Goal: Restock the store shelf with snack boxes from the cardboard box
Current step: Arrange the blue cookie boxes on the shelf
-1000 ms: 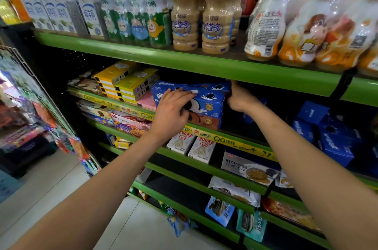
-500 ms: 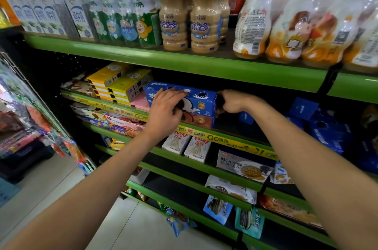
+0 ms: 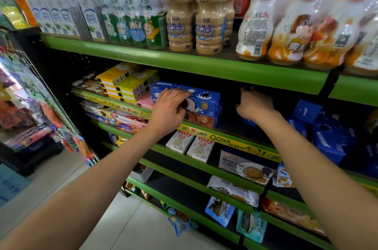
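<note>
A: Snack box (image 3: 201,98), the blue one, sits on top of a brown box (image 3: 206,120) at the front of the second shelf (image 3: 235,143), just right of the yellow boxes (image 3: 126,84). Change from a second ago?

B: Right hand (image 3: 254,105) was up against the box's right end. Now it's come off, apart from the box, in the dark gap to the right. Box itself looks like it stayed put, squared to the shelf edge.

A: So placement is likely done?

B: My read, yes. This one looks seated, hands about to pull out for the next. Cardboard box isn't in view.

A: Left hand (image 3: 169,107)?

B: Still on the box. Palm over the front face, fingers spread and fairly straight, tips reaching onto the top edge. Resting or pressing, not wrapped round it.

A: Right grip?

B: Holds nothing that I can see. Fingers seem loosely bent, but they point into shadow, so how far they're curled I can't tell.
</note>
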The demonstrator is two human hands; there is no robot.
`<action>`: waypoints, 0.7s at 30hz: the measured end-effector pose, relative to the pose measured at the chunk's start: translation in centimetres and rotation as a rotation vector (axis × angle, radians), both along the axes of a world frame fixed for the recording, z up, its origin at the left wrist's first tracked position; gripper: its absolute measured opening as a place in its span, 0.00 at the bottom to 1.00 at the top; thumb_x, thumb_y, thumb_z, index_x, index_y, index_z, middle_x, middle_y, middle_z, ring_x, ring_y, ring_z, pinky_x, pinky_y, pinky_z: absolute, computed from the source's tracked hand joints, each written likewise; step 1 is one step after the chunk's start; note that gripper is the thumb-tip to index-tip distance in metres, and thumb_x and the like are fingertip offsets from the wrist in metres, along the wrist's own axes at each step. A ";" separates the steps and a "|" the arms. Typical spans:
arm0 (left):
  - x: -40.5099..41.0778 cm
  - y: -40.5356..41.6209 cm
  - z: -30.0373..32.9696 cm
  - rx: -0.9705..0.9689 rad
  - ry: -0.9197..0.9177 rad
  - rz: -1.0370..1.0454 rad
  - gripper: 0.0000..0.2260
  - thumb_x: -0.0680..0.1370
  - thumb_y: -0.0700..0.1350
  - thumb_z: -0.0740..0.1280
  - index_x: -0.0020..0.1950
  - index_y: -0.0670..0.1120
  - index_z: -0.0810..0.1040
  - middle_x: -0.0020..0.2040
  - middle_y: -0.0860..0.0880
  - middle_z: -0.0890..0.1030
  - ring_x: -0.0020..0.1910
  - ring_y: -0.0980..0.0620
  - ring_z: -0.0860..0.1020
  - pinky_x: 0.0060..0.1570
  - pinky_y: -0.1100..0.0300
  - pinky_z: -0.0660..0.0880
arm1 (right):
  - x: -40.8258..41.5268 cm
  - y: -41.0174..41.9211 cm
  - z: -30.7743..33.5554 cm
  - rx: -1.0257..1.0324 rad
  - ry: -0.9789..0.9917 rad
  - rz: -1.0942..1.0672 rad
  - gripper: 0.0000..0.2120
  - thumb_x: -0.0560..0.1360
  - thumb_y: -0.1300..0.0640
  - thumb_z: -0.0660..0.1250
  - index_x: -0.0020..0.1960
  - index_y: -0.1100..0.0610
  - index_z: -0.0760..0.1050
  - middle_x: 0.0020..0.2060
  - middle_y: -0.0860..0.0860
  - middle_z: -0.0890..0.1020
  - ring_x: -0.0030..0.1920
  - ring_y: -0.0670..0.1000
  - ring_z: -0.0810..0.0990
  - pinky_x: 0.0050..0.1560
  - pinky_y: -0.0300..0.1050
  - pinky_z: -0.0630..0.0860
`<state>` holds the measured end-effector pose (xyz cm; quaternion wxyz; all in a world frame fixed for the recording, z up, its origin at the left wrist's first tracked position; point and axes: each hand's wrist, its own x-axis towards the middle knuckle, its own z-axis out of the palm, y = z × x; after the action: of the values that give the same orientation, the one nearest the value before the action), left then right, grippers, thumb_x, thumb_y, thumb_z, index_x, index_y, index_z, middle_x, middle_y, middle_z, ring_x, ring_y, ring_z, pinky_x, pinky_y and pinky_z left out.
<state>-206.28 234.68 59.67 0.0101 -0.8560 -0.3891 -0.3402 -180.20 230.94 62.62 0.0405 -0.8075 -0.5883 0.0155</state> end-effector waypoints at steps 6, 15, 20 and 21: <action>0.6 -0.3 2.0 -0.044 0.071 0.016 0.19 0.74 0.40 0.66 0.64 0.41 0.79 0.59 0.43 0.80 0.62 0.41 0.74 0.64 0.48 0.67 | 0.2 -3.3 -2.2 -0.096 0.096 -0.072 0.22 0.81 0.51 0.60 0.73 0.52 0.65 0.78 0.59 0.55 0.71 0.69 0.62 0.62 0.58 0.73; 3.4 -6.4 0.9 -0.168 -0.151 -0.155 0.13 0.76 0.42 0.63 0.59 0.45 0.80 0.54 0.53 0.77 0.56 0.53 0.75 0.58 0.55 0.74 | -0.6 -11.8 -2.4 0.477 0.372 0.025 0.04 0.77 0.54 0.65 0.52 0.48 0.75 0.74 0.53 0.66 0.65 0.63 0.72 0.58 0.53 0.71; 6.0 -9.1 -0.4 -0.789 -0.442 -0.231 0.15 0.80 0.41 0.65 0.64 0.57 0.74 0.54 0.51 0.79 0.46 0.54 0.80 0.47 0.58 0.78 | 1.5 -16.6 -3.4 0.642 0.932 0.076 0.14 0.78 0.60 0.65 0.44 0.40 0.77 0.67 0.39 0.68 0.66 0.45 0.71 0.51 0.43 0.77; 6.5 -9.2 -0.5 -0.882 -0.488 -0.225 0.16 0.81 0.42 0.65 0.68 0.53 0.72 0.55 0.50 0.79 0.45 0.54 0.81 0.45 0.57 0.80 | 1.9 -17.0 -3.6 0.647 1.043 0.091 0.16 0.78 0.62 0.65 0.43 0.40 0.78 0.65 0.36 0.70 0.64 0.42 0.73 0.46 0.39 0.78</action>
<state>-199.81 225.47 59.20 -0.4793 -0.7113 -0.3921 -0.3325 -178.29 213.90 59.00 0.5653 -0.6144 -0.4997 0.2309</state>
